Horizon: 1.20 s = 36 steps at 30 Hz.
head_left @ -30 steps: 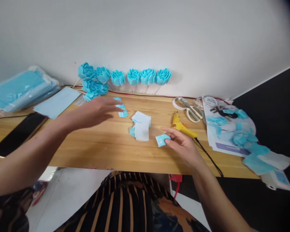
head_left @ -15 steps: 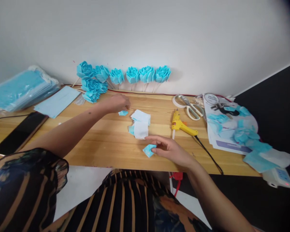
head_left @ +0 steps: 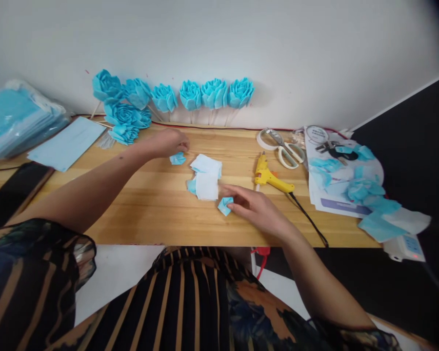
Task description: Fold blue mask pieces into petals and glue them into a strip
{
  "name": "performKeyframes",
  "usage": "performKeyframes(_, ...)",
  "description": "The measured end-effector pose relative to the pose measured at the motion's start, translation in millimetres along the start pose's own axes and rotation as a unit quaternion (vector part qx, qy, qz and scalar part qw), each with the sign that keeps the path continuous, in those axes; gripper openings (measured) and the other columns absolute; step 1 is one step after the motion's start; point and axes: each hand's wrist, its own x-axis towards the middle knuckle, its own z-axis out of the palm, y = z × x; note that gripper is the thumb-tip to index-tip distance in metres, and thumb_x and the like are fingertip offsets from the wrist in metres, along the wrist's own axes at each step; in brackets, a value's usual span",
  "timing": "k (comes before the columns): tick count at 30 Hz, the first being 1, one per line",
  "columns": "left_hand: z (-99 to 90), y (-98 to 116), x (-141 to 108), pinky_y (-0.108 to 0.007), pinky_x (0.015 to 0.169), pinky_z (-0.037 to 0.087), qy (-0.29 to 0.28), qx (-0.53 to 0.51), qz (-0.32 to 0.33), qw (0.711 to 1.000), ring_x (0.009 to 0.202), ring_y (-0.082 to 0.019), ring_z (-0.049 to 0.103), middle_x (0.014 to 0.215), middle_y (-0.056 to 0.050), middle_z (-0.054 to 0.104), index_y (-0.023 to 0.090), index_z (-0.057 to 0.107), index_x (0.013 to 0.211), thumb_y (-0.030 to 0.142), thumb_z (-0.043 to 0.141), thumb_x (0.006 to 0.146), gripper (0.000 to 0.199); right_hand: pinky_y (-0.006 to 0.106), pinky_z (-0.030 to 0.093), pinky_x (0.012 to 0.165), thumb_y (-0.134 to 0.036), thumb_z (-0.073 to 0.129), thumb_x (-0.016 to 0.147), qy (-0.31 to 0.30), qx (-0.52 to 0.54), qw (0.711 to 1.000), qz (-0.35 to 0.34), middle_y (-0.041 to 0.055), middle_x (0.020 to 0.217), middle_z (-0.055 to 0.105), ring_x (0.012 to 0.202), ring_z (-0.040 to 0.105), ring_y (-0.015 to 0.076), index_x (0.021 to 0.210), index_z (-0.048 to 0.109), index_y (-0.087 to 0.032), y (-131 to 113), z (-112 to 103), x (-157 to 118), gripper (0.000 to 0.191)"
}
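Note:
My right hand (head_left: 258,207) is over the front middle of the wooden table, pinching the edge of a folded light-blue fabric piece (head_left: 225,206) with its thumb side. Farther back and to the left, my left hand (head_left: 172,142) is closed, fingers curled down; what they hold, if anything, is hidden. Just below those fingers lies another small folded blue piece (head_left: 177,158). Between both hands rest several overlapping white-and-blue fabric squares (head_left: 207,185), mostly white side up.
Blue fabric flowers on sticks (head_left: 214,93) lean against the wall. A yellow glue gun (head_left: 269,178), scissors (head_left: 286,150) and tape roll are on the right, beside papers with blue scraps (head_left: 366,190). On the left are a phone (head_left: 16,192), a flat mask (head_left: 66,143) and a bagged mask stack (head_left: 20,122).
The whole view has shifted slightly. My right hand has moved the folded blue piece a little away from me, closer to the white squares. My left hand stays by the other piece.

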Motion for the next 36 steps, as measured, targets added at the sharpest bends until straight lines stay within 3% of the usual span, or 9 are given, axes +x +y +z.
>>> performKeyframes(4,-4.0,-7.9,0.8,-0.024,0.081,0.042,-0.047,-0.015,0.025,0.998,0.098,-0.020,0.065,0.108,-0.006,0.076,0.019,0.076,0.102,0.032,0.058,0.087,0.026,0.039,0.052,0.096,-0.018,0.062,0.090,0.042,-0.032,0.998,-0.031,0.0064,0.118,0.072,0.107,0.068,0.0222,0.141,0.056,-0.025,4.1,0.6,0.8,0.052)
performKeyframes(10,-7.0,-9.9,0.0,-0.025,0.080,0.041,-0.061,0.007,0.082,0.995,0.095,-0.020,0.065,0.100,-0.006,0.075,0.020,0.076,0.093,0.028,0.060,0.084,0.020,0.038,0.052,0.091,-0.021,0.058,0.094,0.066,-0.022,0.994,-0.087,0.0037,0.099,0.073,0.096,0.068,0.0202,0.135,0.060,-0.024,7.9,3.1,1.6,0.041)
performKeyframes(16,-5.2,-10.3,0.3,-0.027,0.077,0.041,-0.075,0.028,0.090,0.993,0.090,-0.021,0.063,0.096,-0.009,0.073,0.017,0.073,0.087,0.027,0.055,0.086,0.021,0.039,0.051,0.097,-0.029,0.044,0.103,0.024,0.022,0.998,-0.056,0.0032,0.104,0.078,0.099,0.070,0.0192,0.141,0.055,-0.024,9.6,0.3,0.2,0.039)
performKeyframes(20,-11.5,-10.4,-6.0,-0.028,0.072,0.040,-0.075,0.011,0.052,0.996,0.085,-0.021,0.063,0.095,-0.010,0.072,0.015,0.070,0.090,0.034,0.050,0.089,0.027,0.043,0.048,0.103,-0.027,0.053,0.099,0.039,-0.001,0.997,-0.067,0.0035,0.114,0.076,0.110,0.067,0.0216,0.146,0.048,-0.028,12.7,1.7,-0.8,0.048)
performKeyframes(23,-19.9,-6.0,-14.2,-0.027,0.071,0.042,-0.049,-0.070,0.005,0.996,0.082,-0.019,0.063,0.094,-0.008,0.072,0.014,0.066,0.094,0.041,0.049,0.090,0.032,0.044,0.048,0.103,-0.024,0.064,0.092,0.080,-0.025,0.993,-0.080,0.0051,0.115,0.073,0.110,0.065,0.0234,0.147,0.048,-0.028,16.0,4.9,0.6,0.058)
performKeyframes(26,-25.2,3.4,-21.5,-0.025,0.070,0.043,0.023,-0.178,-0.038,0.983,0.078,-0.016,0.062,0.089,-0.005,0.070,0.015,0.063,0.093,0.045,0.055,0.087,0.032,0.043,0.050,0.098,-0.023,0.067,0.090,0.104,-0.031,0.992,-0.067,0.0052,0.107,0.072,0.102,0.065,0.0229,0.147,0.050,-0.027,17.6,7.2,2.7,0.060)
performKeyframes(31,-27.9,27.4,-30.4,-0.022,0.061,0.042,0.098,-0.371,-0.064,0.921,0.067,-0.012,0.055,0.075,-0.001,0.063,0.016,0.059,0.087,0.040,0.065,0.083,0.025,0.037,0.055,0.083,-0.025,0.065,0.089,0.107,0.017,0.994,-0.019,0.0014,0.092,0.071,0.083,0.065,0.0186,0.146,0.052,-0.030,18.6,9.9,3.3,0.059)
performKeyframes(34,-31.6,48.1,-36.5,-0.020,0.060,0.041,0.110,-0.434,-0.055,0.893,0.067,-0.010,0.054,0.073,0.000,0.061,0.015,0.059,0.085,0.036,0.069,0.082,0.023,0.035,0.055,0.084,-0.023,0.063,0.089,0.104,0.040,0.994,-0.005,0.0002,0.091,0.073,0.082,0.067,0.0171,0.145,0.053,-0.030,20.0,10.6,1.5,0.057)
performKeyframes(36,-32.3,64.8,-40.9,-0.020,0.059,0.041,0.083,-0.460,-0.038,0.883,0.068,-0.010,0.055,0.075,0.000,0.062,0.015,0.061,0.089,0.034,0.068,0.083,0.020,0.035,0.055,0.087,-0.022,0.061,0.090,0.101,0.042,0.994,-0.002,0.0005,0.094,0.075,0.086,0.069,0.0173,0.145,0.053,-0.029,21.1,10.1,-0.3,0.055)
